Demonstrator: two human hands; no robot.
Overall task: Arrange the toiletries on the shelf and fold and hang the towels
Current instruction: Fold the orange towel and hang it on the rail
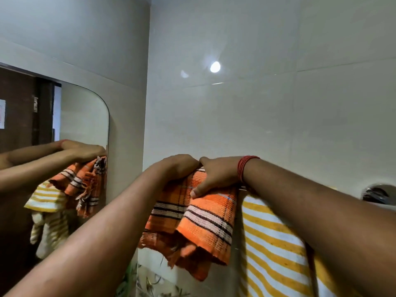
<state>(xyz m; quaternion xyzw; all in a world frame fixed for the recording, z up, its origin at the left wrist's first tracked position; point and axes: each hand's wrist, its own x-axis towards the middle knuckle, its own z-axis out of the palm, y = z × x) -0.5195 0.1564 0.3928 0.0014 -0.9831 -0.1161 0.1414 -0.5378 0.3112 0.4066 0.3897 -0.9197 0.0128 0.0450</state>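
White glossy wall tiles carry a round light reflection. Rounded-corner mirror on left wall shows a dark brown door. Chrome fitting at right edge.

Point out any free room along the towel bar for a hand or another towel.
Crowded: orange towel under both hands, left hand, right hand, with the yellow striped towel directly right. Free: bare tiled wall above; narrow wall strip between the mirror and orange towel.
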